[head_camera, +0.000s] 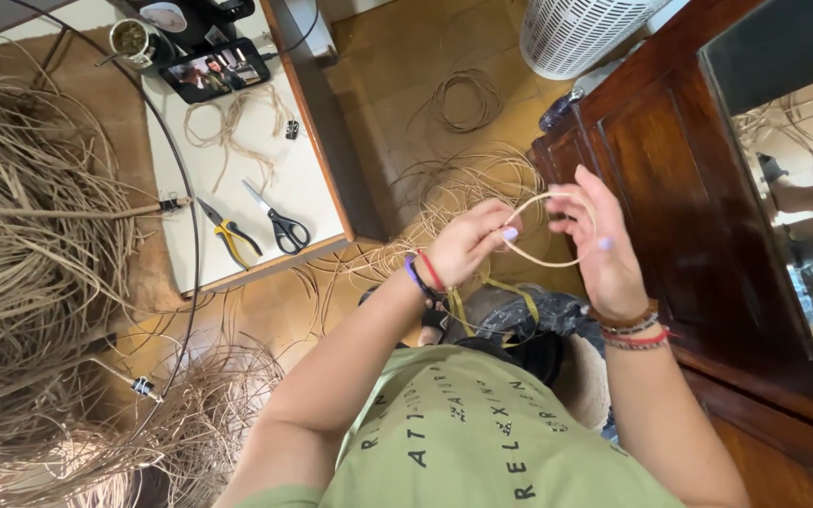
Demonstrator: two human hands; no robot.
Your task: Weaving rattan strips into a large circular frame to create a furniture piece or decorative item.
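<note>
Reed strand arcs between both hands above the lap; left hand pinches one end, right hand seems to hook the loop loosely, fingers half open; bent tighter it may kink or spring free.

Ochre tiled floor; white table left; dark wooden cabinet right; white slatted basket.
</note>
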